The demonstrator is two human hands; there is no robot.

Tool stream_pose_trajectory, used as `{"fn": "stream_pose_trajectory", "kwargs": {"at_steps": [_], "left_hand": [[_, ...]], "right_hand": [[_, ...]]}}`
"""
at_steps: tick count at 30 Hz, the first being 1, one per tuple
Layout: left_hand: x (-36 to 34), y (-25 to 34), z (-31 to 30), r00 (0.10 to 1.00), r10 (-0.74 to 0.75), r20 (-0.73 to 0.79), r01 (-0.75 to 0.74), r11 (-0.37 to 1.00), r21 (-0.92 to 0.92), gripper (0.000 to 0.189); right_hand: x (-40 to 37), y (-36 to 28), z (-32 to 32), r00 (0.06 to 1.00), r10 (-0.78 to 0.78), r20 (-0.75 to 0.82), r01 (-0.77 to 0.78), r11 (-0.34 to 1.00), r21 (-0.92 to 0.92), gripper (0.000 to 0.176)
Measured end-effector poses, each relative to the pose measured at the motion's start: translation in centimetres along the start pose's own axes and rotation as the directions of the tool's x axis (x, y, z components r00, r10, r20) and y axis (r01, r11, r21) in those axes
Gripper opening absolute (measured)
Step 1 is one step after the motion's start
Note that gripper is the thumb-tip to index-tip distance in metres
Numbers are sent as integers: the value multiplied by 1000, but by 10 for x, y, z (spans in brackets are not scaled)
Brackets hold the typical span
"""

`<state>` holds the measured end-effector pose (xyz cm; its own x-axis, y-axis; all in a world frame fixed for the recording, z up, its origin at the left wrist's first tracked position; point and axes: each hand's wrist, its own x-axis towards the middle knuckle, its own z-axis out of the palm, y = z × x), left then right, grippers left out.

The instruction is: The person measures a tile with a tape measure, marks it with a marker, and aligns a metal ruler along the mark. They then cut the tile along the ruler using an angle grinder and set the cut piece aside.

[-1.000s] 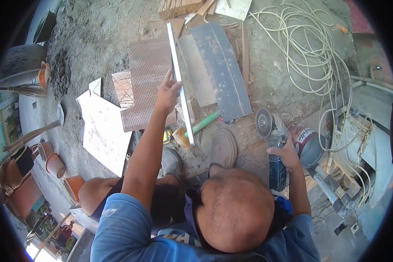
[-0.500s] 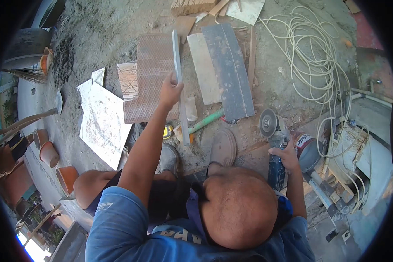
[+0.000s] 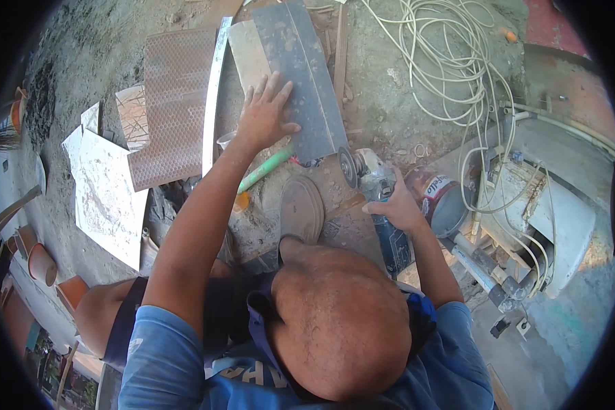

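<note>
My left hand (image 3: 266,113) is spread over the dark grey tile (image 3: 299,65) and the beige piece (image 3: 247,55) beside it, fingers apart and nothing in them. Whether the palm presses on the tile cannot be made out. In my right hand (image 3: 404,205) is an angle grinder (image 3: 374,181), its disc (image 3: 349,167) close to the tile's near corner. The long pale metal strip (image 3: 216,96) lies left of my left hand, along the edge of a brown patterned sheet (image 3: 174,102). A green tube (image 3: 266,167) lies below my left wrist.
White broken board (image 3: 109,191) lies at the left. Coiled cable (image 3: 451,75) spreads at the upper right, near a labelled round container (image 3: 444,201) and a rusty white metal box (image 3: 526,212). Orange pots (image 3: 42,265) stand at the far left. My shoe (image 3: 302,208) is below the tile.
My left hand has let go of the metal strip, which now lies left of it, and has opened over the tile. The grinder has moved nearer the tile. The view has shifted right.
</note>
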<state>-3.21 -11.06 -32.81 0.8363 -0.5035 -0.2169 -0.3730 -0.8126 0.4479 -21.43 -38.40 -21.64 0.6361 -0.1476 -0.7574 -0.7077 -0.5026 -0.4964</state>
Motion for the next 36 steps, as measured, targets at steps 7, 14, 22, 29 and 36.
{"fn": "stream_pose_trajectory", "kwargs": {"at_steps": [7, 14, 22, 29, 36], "left_hand": [[22, 1, -1, 991, -43, 130, 37, 998, 53, 116], [24, 4, -2, 989, -69, 128, 61, 996, 65, 118], [24, 3, -2, 990, -66, 121, 62, 997, 42, 118], [24, 3, -2, 989, -70, 127, 65, 997, 40, 118], [27, 9, -7, 985, -86, 152, 71, 992, 102, 120]], "right_hand": [[10, -2, 2, 1000, 0, -1, 0, 996, -88, 115], [7, -13, 1, 999, 28, 21, -27, 997, -71, 112], [7, -11, 4, 1000, 21, 0, -21, 996, -91, 112], [7, -8, 5, 1000, 29, 0, -29, 997, -76, 113], [8, -8, 5, 998, 56, 10, -55, 996, -74, 115]]}}
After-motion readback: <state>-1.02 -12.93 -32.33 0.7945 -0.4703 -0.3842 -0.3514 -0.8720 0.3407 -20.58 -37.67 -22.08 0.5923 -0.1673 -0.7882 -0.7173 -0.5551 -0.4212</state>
